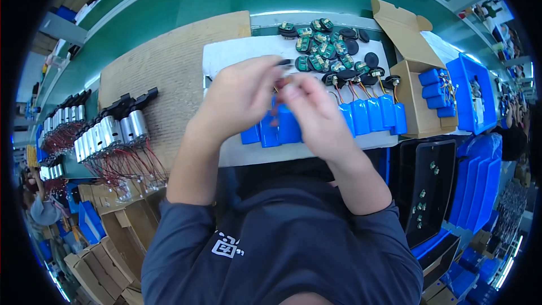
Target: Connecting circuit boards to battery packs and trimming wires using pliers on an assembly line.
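Observation:
My left hand point(240, 97) and my right hand point(317, 114) meet over the white mat, fingertips pinched close together and smeared by motion. A small black part point(285, 62) pokes out at the left fingertips. What my right fingers pinch is hidden. Beneath the hands stand blue-wrapped battery packs point(289, 126) in a row. Those at the right point(375, 114) have coloured wires leading to black round pieces with small connectors. Beyond them lies a loose pile of green circuit boards point(326, 51) mixed with black discs point(371, 59).
Silver motors point(101, 138) with red and black wires line the cardboard sheet point(175, 62) at left. At right are a carton point(416, 101) holding more blue packs, a blue bin point(473, 93) and a black tray point(424, 192) with small boards. Cardboard boxes point(107, 265) stand lower left.

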The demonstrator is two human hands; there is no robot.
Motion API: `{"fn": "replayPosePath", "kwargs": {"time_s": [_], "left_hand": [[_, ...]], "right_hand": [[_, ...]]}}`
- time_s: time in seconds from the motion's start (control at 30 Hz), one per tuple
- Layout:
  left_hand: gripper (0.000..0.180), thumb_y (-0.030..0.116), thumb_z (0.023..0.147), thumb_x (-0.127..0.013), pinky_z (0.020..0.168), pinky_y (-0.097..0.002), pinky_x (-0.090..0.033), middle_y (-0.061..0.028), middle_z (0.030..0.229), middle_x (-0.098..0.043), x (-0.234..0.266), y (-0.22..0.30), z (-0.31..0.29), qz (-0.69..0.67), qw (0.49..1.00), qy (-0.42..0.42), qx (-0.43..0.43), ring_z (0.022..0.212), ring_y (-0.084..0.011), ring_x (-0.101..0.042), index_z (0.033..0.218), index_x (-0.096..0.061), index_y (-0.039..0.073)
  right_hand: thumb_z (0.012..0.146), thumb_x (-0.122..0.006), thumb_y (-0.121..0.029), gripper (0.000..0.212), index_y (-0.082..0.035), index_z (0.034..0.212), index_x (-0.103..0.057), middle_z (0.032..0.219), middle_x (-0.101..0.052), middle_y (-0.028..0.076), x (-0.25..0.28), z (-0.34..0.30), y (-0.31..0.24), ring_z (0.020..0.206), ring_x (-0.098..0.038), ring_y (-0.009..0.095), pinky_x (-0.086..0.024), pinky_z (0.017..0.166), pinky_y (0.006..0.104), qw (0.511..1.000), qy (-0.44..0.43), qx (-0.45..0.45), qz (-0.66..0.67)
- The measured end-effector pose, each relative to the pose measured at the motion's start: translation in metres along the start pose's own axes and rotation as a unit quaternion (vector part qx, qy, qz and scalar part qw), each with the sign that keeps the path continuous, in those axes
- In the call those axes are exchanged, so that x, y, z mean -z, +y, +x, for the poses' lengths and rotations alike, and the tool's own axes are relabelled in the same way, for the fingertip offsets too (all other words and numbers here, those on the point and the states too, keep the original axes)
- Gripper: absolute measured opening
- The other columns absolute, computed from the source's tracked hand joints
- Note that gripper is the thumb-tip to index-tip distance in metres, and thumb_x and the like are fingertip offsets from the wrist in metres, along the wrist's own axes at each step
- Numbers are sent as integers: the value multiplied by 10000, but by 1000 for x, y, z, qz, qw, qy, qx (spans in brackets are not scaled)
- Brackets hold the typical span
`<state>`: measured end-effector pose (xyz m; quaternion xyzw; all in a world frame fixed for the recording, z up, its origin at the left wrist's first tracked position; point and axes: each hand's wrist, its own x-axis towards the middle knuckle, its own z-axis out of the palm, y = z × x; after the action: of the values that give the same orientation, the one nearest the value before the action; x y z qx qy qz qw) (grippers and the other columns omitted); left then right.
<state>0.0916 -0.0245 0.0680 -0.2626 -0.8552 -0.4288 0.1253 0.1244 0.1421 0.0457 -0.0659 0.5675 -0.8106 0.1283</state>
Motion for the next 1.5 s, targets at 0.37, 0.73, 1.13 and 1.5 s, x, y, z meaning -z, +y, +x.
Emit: {"fn": "replayPosePath", "kwargs": {"time_s": [0.37, 0.73, 1.13, 1.5], "left_hand": [[235, 76, 924, -589, 768, -385, -532, -227, 1046, -657, -1, -47, -68, 105, 988, 49, 99, 932, -357, -660, 1138, -625, -15], [791, 182, 831, -693, 1142, -546, -264, -340, 1537, -229, -30, -4, -124, 147, 988, -42, 19, 1414, -513, -257, 1482, -308, -50], [751, 233, 794, -774, 1093, -578, -287, -190, 1543, -357, -58, 3, -109, 306, 949, -75, -15, 1403, -463, -310, 1445, -443, 62], [556, 94, 803, -741, 1111, -551, -317, -196, 1455, -482, -76, 16, -115, 273, 962, 29, -4, 1365, -467, -383, 1326, -572, 14]], "right_hand": [[837, -647, -85, 281, 7, 1102, -624, 1080, -607, 158, -5, -1, 29, 1009, -603, 321, -471, 882, 426, 716, -85, 307, -621], [791, -633, -152, 258, -44, 1023, -660, 1087, -606, 101, 9, 5, 46, 964, -608, 274, -481, 816, 402, 728, -23, 356, -585], [824, -664, -35, 129, -5, 949, -664, 928, -640, 163, 174, -26, -94, 872, -638, 323, -520, 770, 419, 672, 355, 329, -560], [817, -705, -125, 205, -28, 997, -712, 909, -645, 167, 338, -37, -118, 867, -642, 340, -517, 793, 412, 626, 361, 132, -678]]}}
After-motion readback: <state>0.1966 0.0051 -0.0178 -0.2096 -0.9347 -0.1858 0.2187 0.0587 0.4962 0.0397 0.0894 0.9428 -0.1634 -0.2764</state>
